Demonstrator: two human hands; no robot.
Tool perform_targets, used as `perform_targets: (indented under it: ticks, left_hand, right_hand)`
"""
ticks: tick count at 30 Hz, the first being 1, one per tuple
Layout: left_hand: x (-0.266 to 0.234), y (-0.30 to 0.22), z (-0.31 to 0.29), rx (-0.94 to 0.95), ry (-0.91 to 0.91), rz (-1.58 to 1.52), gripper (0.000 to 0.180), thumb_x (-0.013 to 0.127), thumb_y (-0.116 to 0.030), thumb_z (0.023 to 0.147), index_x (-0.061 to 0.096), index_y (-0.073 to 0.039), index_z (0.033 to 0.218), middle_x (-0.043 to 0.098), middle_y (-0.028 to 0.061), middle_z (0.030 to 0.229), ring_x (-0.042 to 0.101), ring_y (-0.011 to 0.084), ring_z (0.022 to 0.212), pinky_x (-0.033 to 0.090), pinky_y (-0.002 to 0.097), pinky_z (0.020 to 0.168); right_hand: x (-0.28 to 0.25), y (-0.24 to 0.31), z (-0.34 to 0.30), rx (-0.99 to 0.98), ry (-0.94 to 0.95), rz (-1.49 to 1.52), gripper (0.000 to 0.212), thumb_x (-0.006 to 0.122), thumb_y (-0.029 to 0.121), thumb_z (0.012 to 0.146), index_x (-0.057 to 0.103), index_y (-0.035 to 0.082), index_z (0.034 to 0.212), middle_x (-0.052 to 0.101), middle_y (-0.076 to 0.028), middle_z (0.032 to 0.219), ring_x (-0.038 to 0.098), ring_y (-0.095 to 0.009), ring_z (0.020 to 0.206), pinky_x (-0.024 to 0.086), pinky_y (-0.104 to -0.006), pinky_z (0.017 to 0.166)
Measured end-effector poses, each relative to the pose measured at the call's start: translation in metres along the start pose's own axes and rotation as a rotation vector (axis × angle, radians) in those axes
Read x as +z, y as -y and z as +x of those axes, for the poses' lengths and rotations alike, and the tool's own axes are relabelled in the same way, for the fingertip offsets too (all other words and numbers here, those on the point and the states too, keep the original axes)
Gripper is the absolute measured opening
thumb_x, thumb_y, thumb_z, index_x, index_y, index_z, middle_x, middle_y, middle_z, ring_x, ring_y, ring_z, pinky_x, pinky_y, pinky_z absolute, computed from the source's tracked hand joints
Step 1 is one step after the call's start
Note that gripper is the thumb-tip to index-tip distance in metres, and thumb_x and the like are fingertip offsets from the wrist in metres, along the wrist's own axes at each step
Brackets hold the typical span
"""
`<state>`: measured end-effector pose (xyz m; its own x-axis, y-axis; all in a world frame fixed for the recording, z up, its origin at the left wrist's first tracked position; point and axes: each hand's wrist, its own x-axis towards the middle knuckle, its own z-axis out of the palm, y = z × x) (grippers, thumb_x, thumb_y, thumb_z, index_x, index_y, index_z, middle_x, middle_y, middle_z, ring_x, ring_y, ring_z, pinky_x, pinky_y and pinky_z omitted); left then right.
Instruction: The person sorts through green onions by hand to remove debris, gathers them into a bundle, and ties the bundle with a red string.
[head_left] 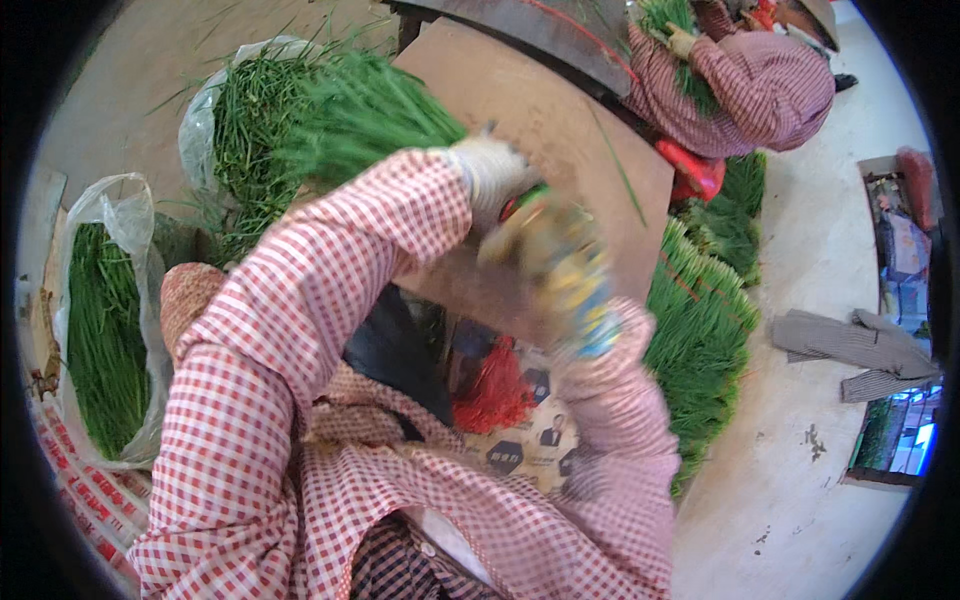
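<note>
My left hand (492, 178), in a pale knitted glove, is closed round a bunch of garlic chives (375, 112). The long green leaves fan out to the left, blurred by movement. Close beside it on the right is my right hand (550, 250), in a yellow and blue patterned glove and smeared by motion, so its fingers do not show clearly. Between the two hands a bit of bright green and red shows at the bunch's end; I cannot make out what the red is. Both hands are above a brown board (540, 75).
A clear bag (200, 130) of loose chives is beyond my left arm; another chive-filled bag (140, 215) stands at far left. Red ties (497, 390) hang below the board. Bundled chives (700, 350) line the floor at right. A co-worker (750, 85) holds greens at upper right.
</note>
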<state>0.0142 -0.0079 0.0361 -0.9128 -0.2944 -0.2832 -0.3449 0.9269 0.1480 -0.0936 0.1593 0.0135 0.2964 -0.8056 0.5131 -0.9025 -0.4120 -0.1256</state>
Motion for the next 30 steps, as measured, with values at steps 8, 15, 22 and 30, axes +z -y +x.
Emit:
perform_targets:
  ticks: [8,15,22,30]
  left_hand:
    - [-0.001,0.052,-0.055,-0.035,-0.190,0.314,0.091,0.086,-0.040,0.057,0.048,-0.021,0.138,0.052,0.0056,0.139,0.042,0.0277,0.134,0.023,0.0601,0.114]
    - [0.023,0.038,-0.144,-0.113,-0.678,-0.030,0.057,0.077,-0.020,0.072,0.058,-0.010,0.124,0.063,0.0130,0.121,0.061,0.0319,0.111,0.049,0.0432,0.094]
    - [0.123,-0.089,-0.120,-0.573,-0.160,-2.091,0.063,0.076,-0.032,0.082,0.051,-0.001,0.130,0.060,0.0079,0.117,0.058,0.0193,0.105,0.047,0.0376,0.092]
    - [0.119,-0.104,-0.129,-0.400,-0.284,-2.476,0.066,0.070,-0.042,0.087,0.046,-0.008,0.138,0.055,0.0125,0.131,0.052,0.0278,0.120,0.041,0.0471,0.101]
  right_hand:
    - [0.079,-0.087,0.021,0.719,-0.119,0.383,0.027,0.064,0.026,0.092,0.063,0.007,0.111,0.067,-0.011,0.097,0.065,-0.021,0.093,0.052,-0.0342,0.083]
    - [0.013,-0.073,0.068,0.642,0.270,0.672,0.074,0.076,0.042,0.079,0.049,0.001,0.134,0.057,-0.020,0.130,0.056,-0.033,0.118,0.046,-0.0388,0.100]
    - [0.019,-0.070,0.083,0.747,1.001,0.367,0.095,0.080,0.062,0.064,0.055,-0.003,0.129,0.062,-0.021,0.123,0.060,-0.031,0.113,0.047,-0.0381,0.095]
    - [0.008,0.022,-0.018,0.892,0.525,1.394,0.057,0.081,0.030,0.078,0.060,0.004,0.125,0.068,-0.008,0.113,0.063,-0.017,0.102,0.050,-0.0344,0.090]
